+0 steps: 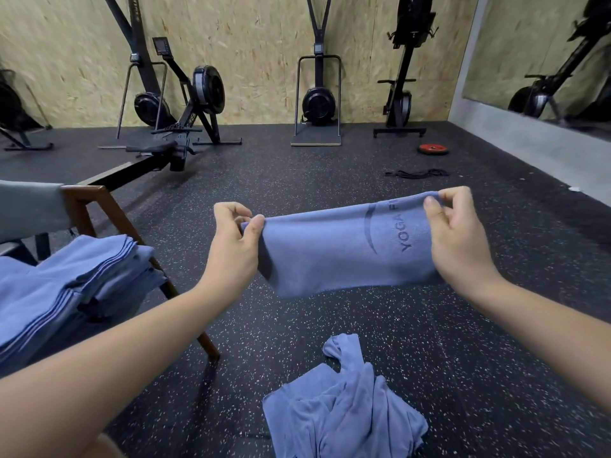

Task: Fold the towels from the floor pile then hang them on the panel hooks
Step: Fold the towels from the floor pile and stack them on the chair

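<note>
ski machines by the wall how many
2: one ski machine left, behind the rowing machine; another ski machine mid-wall. A cut-off machine at the left edge may be a third.

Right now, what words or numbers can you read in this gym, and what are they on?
"YOGA": printed on the blue towel stretched between the left hand and right hand, beside a curved logo.
"F": starts a second word there; the rest is out of sight.
Rowing machine frame lettering: too blurred to read.
Red weight plate: any marking is too small to read.
</note>
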Tool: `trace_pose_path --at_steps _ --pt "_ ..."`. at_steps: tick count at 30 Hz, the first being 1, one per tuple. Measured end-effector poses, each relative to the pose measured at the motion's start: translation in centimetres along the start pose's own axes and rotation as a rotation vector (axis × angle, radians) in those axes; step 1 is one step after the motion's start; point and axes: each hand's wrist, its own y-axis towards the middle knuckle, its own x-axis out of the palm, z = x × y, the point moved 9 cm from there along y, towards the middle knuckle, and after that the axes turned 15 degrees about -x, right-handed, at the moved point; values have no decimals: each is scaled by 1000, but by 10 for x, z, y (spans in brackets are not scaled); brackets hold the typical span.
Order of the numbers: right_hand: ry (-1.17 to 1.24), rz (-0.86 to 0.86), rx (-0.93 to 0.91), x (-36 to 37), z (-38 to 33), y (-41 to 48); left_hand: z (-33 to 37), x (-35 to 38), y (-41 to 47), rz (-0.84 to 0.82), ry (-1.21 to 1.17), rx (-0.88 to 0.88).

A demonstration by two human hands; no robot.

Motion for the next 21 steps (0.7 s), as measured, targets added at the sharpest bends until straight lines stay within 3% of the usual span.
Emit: trace_pose_path --at_steps 5,14,21 --pt "67 -12 33 10 2 -2 0 2 0 15 -187 -44" --pt "26 41 41 3 4 0 15 2 -1 81 87 97" --pt "61 -7 59 18 -4 -8 7 3 -5 78 94 -40"
